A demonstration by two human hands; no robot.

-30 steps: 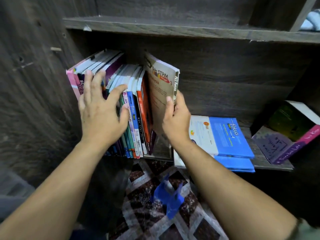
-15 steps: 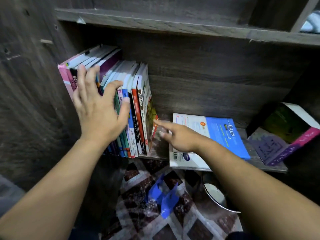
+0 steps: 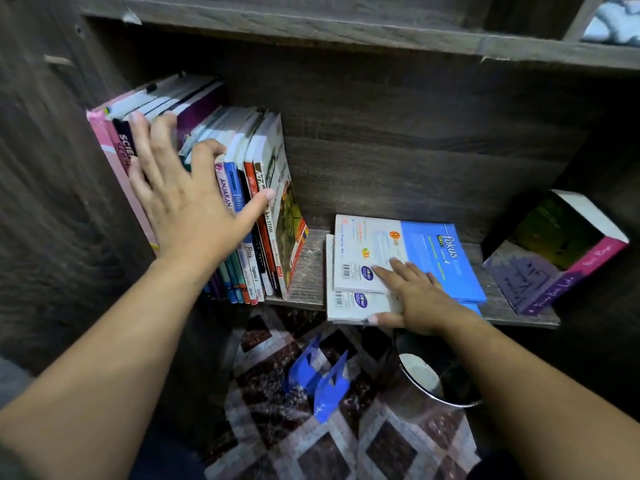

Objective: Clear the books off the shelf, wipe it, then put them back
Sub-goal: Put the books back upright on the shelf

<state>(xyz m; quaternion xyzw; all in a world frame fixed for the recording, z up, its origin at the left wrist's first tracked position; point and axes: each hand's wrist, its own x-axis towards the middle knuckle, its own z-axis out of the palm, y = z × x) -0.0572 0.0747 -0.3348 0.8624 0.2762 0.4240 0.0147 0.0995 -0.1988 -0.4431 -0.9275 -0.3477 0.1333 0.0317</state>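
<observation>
Left hand (image 3: 188, 206) is spread flat against the spines of the upright row of books (image 3: 242, 202) at the left end of the shelf (image 3: 308, 271), fingers straight, thumb stretched over to the rightmost book. Right hand (image 3: 414, 294) lies on the flat stack of two Fokus books (image 3: 426, 251), fingers on the top cover, thumb hooked along the bottom book's front edge, so it's gripping the pile.

Readable stuff: "fokus" and "4" on the blue cover, and "SCIE...", "ANJAKAN", "Fizik", "Teks STPM" on the spines. The row's spines face out, leaning slightly left; the stack lies with its long side running left-right. A purple and pink book (image 3: 554, 265) leans at the far right.

Half a second ago the right hand was reaching toward the row; now it's landed on the stack. A second ago it was still slotting the STPM book in.

Below: patterned floor (image 3: 398, 445), blue plastic piece (image 3: 320, 382), metal bin (image 3: 433, 379).
</observation>
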